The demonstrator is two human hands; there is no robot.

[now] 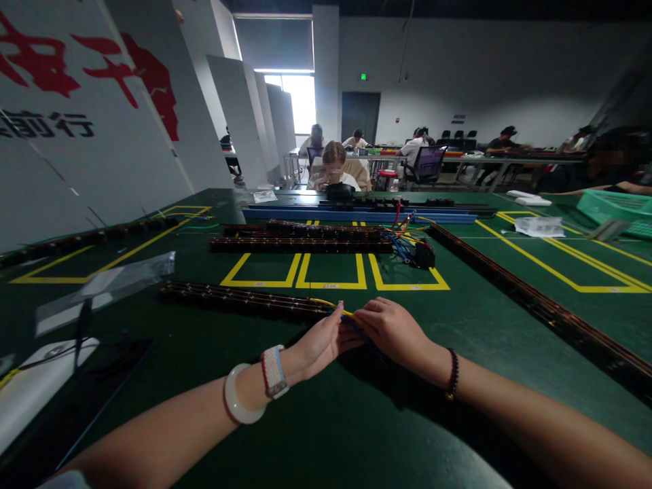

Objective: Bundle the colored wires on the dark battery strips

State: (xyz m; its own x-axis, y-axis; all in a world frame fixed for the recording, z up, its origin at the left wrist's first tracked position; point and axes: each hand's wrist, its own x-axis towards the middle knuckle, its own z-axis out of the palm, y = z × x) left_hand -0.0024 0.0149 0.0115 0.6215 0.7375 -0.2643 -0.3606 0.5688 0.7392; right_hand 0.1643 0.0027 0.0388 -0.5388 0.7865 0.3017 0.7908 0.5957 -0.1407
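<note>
Together our left hand [320,346] and right hand [392,333] pinched the yellow and blue wires [349,318] at the end of the long dark strip [244,299] on the green table [326,421].

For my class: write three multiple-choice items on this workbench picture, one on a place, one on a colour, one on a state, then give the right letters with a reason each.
1. Where do the left hand and right hand meet?
A. At the right end of the nearest dark strip
B. Over the green basket
C. On the clear plastic bag

2. What colour are the marked boxes on the green table?
A. White
B. Yellow
C. Red

3. How are the two hands?
A. Lifted high above the table
B. Resting flat and apart
C. Low at the table, fingertips together on thin wires

Answers: 1 A, both hands close in at that strip's end. 2 B, the outlines are yellow tape. 3 C, the fingers pinch yellow and blue wires between the hands.
</note>
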